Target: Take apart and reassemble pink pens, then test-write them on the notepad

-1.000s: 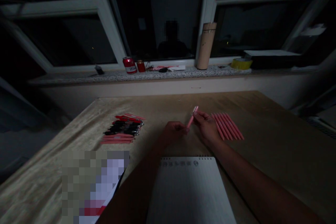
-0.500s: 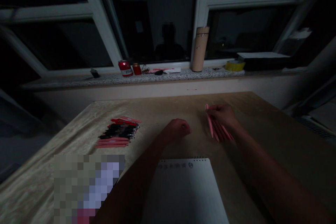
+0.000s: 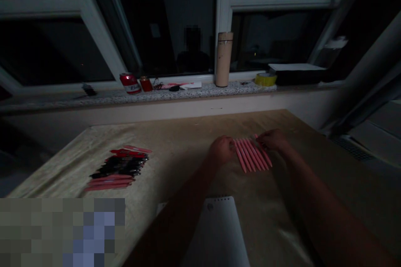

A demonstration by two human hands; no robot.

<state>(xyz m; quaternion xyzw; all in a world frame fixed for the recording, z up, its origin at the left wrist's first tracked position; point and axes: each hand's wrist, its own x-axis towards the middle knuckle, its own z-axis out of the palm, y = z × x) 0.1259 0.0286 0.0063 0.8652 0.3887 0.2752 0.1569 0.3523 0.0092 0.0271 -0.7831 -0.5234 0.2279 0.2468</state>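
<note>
A row of several pink pens [image 3: 250, 156] lies side by side on the cloth-covered table [image 3: 184, 133], tips toward me. At the row's left end is my left hand [image 3: 222, 149], its fingers curled close by the upper end of the leftmost pen; whether anything is in them is hidden. My right hand [image 3: 273, 139] closes its fingertips on the top of the rightmost pink pen, which leans slightly apart from the others. Nearer to me lies a spiral notepad [image 3: 219, 233], partly covered by my left forearm.
Red, black and pink pens [image 3: 120, 164] lie in a pile at the left. On the windowsill [image 3: 163, 95] stand a red can [image 3: 130, 83], a small red jar [image 3: 145, 84], a tan flask [image 3: 224, 60] and a yellow tape roll [image 3: 265, 79]. A blurred-out patch covers the lower left.
My left hand has moved right, from bare cloth to the pens' left side. The pink pens, bunched under my right hand before, now lie spread in a row. The view has turned right.
</note>
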